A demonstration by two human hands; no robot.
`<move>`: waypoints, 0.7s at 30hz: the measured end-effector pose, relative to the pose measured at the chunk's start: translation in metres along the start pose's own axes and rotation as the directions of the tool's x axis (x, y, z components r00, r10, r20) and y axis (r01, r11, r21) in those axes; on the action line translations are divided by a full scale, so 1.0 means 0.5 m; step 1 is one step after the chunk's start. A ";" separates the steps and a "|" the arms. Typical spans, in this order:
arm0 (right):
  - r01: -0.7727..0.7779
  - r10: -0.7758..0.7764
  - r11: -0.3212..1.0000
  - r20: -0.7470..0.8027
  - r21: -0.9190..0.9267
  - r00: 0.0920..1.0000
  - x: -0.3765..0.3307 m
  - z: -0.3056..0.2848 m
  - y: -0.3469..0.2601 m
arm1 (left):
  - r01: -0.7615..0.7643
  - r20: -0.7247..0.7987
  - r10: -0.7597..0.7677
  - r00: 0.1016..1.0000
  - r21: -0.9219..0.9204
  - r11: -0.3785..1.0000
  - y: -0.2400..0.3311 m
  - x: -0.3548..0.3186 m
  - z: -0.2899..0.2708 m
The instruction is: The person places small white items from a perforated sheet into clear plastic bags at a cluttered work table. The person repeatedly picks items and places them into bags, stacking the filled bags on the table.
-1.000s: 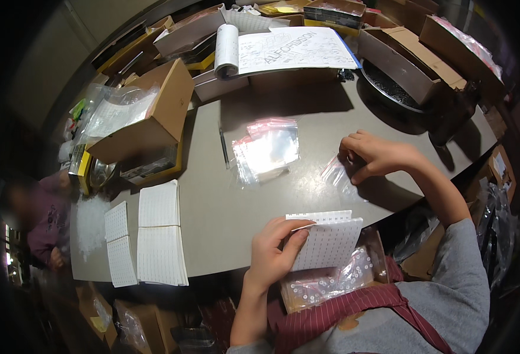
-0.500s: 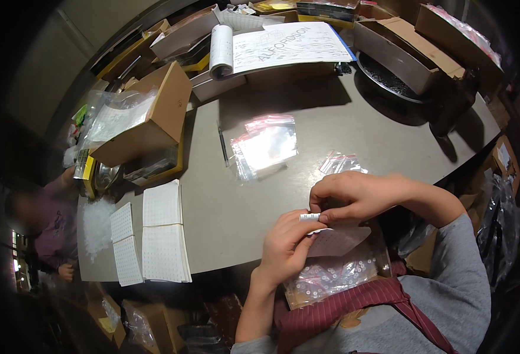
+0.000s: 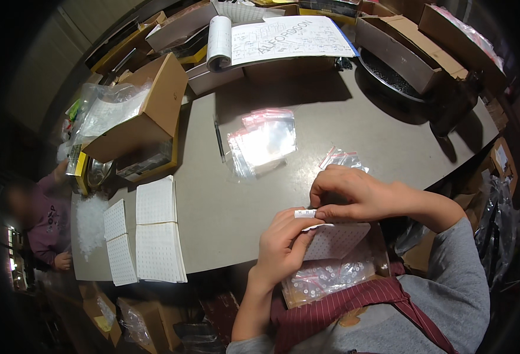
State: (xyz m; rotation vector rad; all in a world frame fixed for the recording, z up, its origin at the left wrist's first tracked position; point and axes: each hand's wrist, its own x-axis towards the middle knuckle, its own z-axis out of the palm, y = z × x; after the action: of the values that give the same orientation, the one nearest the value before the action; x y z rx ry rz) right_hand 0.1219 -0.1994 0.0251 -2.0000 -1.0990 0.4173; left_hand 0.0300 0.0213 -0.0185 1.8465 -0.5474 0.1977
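Note:
In my left hand [image 3: 280, 243] a white sheet printed with rows of small marks [image 3: 338, 243] is gripped between thumb and fingers, its top edge bent over. My right hand [image 3: 354, 193] pinches the same sheet along that folded edge, thumb and forefinger together. Just below, at my lap, lies a clear bag of small pale round pieces [image 3: 330, 277]. Beyond my right hand, a few small clear zip bags with red strips [image 3: 341, 158] rest on the table.
More zip bags [image 3: 266, 141] lie mid-table, beside a black pen [image 3: 219, 140]. Banded stacks of printed sheets [image 3: 158, 251] and a clear plastic heap [image 3: 90, 221] are at left. Cardboard boxes [image 3: 145, 121], an open pad [image 3: 283, 41] and a black bowl [image 3: 389, 82] line the far side. Another person [image 3: 47, 218] is at far left.
The sheet has tilted so more of its printed face shows, and more of its folded strip is exposed. Both hands stay on it. My view has shifted slightly.

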 end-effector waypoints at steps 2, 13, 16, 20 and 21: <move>-0.013 0.013 1.000 0.022 0.020 1.000 0.001 0.003 0.012 | -0.014 -0.006 0.014 1.000 0.007 1.000 0.002 -0.001 -0.001; 0.096 -0.105 0.994 -0.210 -0.051 0.972 -0.015 -0.052 0.023 | 0.195 -0.021 -0.197 0.980 -0.072 0.978 -0.004 -0.019 -0.001; -0.220 0.215 0.975 -0.145 -0.015 0.966 -0.041 -0.107 0.050 | 0.147 -0.042 -0.150 0.988 -0.063 0.987 -0.004 -0.014 0.003; -0.285 0.274 0.954 -0.108 -0.093 0.955 -0.054 -0.091 0.080 | 0.158 -0.042 -0.161 0.986 -0.059 0.986 -0.003 -0.009 0.005; -0.282 0.267 0.949 -0.113 -0.139 0.957 -0.050 -0.087 0.079 | 0.168 -0.042 -0.171 0.984 -0.065 0.984 -0.005 -0.011 0.004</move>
State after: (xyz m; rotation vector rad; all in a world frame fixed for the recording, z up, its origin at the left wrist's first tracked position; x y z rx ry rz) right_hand 0.1560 -0.2529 0.0198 -2.2970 -0.8171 0.3867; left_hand 0.0261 0.0217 -0.0233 1.8130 -0.3575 0.1093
